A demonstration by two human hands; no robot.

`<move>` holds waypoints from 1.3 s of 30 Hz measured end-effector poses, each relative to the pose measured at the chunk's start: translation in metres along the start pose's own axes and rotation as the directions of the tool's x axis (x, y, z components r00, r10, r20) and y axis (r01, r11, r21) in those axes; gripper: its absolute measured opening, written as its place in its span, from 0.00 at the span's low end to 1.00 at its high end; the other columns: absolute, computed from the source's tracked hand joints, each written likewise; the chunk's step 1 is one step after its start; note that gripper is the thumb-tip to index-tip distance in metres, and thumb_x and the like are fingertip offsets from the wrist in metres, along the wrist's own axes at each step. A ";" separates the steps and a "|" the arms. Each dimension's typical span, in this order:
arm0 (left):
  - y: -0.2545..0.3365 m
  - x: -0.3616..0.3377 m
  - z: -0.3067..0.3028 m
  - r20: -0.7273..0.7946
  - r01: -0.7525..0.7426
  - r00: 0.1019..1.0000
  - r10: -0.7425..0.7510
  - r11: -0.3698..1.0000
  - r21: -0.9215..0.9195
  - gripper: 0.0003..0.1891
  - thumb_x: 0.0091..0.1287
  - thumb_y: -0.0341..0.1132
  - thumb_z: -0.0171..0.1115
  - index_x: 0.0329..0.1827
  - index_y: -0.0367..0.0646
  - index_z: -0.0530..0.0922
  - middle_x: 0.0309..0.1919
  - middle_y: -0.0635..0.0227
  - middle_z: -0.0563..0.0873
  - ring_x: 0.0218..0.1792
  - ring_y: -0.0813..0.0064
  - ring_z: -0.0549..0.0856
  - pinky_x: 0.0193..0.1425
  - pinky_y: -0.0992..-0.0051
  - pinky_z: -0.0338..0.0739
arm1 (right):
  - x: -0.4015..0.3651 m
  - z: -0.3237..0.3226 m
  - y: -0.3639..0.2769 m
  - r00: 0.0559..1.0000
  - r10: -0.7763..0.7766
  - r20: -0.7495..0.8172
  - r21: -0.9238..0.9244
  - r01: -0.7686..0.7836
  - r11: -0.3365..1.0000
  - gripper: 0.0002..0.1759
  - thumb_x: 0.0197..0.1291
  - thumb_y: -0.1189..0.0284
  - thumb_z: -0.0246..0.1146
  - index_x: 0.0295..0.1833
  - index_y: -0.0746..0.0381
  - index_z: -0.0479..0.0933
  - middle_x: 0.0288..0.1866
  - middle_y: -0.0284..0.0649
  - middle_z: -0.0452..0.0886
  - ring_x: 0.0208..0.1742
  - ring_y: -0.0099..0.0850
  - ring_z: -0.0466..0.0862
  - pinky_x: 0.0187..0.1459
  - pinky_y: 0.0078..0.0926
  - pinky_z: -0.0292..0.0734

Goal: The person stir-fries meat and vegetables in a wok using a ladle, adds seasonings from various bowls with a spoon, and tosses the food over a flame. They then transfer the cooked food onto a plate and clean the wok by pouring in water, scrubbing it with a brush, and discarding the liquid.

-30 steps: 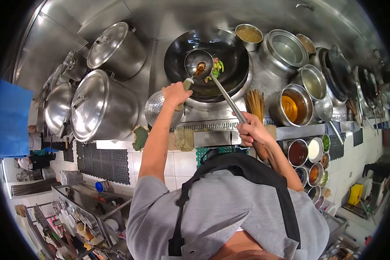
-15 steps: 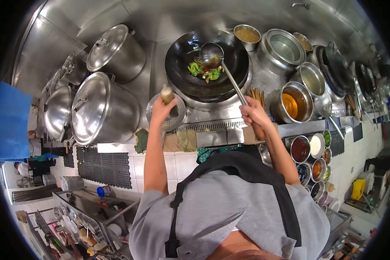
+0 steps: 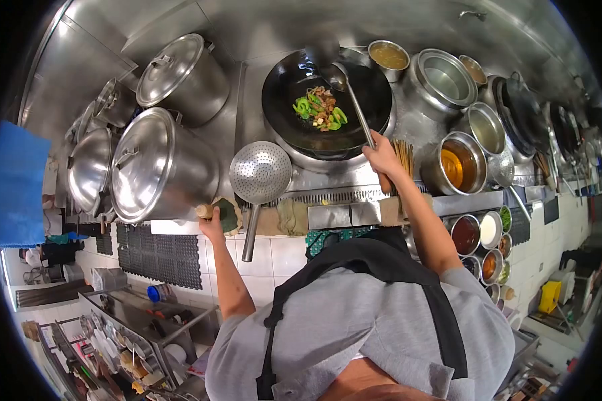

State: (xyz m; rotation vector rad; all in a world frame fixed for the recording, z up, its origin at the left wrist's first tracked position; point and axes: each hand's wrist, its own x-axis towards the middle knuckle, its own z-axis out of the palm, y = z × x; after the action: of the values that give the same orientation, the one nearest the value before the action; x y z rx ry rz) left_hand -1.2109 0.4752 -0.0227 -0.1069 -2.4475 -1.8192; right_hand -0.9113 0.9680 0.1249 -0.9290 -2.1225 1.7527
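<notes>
My right hand (image 3: 382, 159) is wrapped round the handle of a long steel ladle (image 3: 358, 110), whose bowl is over the far right part of a black wok (image 3: 277, 110). In the wok's bottom lie green pepper pieces (image 3: 304, 107) and brown bits that look like meat (image 3: 324, 100). My left hand (image 3: 212, 226) is low at the counter's front edge, its fingers closed round a small bottle (image 3: 204, 211) with a pale top; most of the bottle is hidden. Beside that hand lies a dark green folded cloth (image 3: 229, 215). A perforated skimmer (image 3: 261, 172) rests left of the wok, handle toward me.
Large lidded pots (image 3: 147, 167) stand on the left. To the right are a pot of amber liquid (image 3: 461, 167), a bundle of thin sticks (image 3: 404, 157), and a broth pot (image 3: 388, 57). Sauce containers (image 3: 465, 235) line the front right. Folded cloths (image 3: 291, 217) lie along the front edge.
My left hand has moved with the bottle from above the skimmer down and left to the counter's edge. The ladle bowl has moved up and right, off the food.
</notes>
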 end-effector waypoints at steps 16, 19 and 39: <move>-0.009 -0.058 -0.025 0.257 0.313 0.888 -0.381 0.911 0.270 0.12 0.63 0.28 0.71 0.45 0.29 0.86 0.31 0.65 0.87 0.29 0.77 0.84 0.32 0.75 0.77 | -0.133 -0.052 0.020 0.981 -0.181 0.076 -0.597 0.190 0.779 0.41 0.62 0.76 0.64 0.82 0.61 0.62 0.59 0.67 0.82 0.56 0.62 0.85 0.59 0.52 0.79; 0.055 -0.091 0.011 0.513 0.193 0.814 -0.271 0.960 0.201 0.07 0.66 0.30 0.69 0.39 0.32 0.87 0.25 0.70 0.86 0.23 0.83 0.80 0.24 0.77 0.71 | -0.133 -0.065 0.025 0.973 -0.160 0.168 -0.507 0.224 0.832 0.38 0.62 0.75 0.64 0.78 0.69 0.65 0.68 0.66 0.77 0.64 0.60 0.81 0.66 0.48 0.76; 0.210 -0.157 0.316 0.730 -0.867 0.407 0.549 0.485 0.119 0.12 0.70 0.39 0.65 0.29 0.42 0.81 0.28 0.58 0.88 0.36 0.53 0.88 0.45 0.53 0.73 | -0.144 -0.071 -0.006 0.967 -0.058 0.249 -0.459 0.171 0.872 0.39 0.63 0.72 0.67 0.79 0.71 0.64 0.67 0.63 0.80 0.57 0.58 0.85 0.61 0.39 0.79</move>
State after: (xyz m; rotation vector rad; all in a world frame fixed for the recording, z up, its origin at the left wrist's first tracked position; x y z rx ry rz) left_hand -1.0417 0.8380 0.0684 -1.7021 -2.3985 -0.7470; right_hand -0.7629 0.9374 0.1791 -0.7043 -2.7755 1.3498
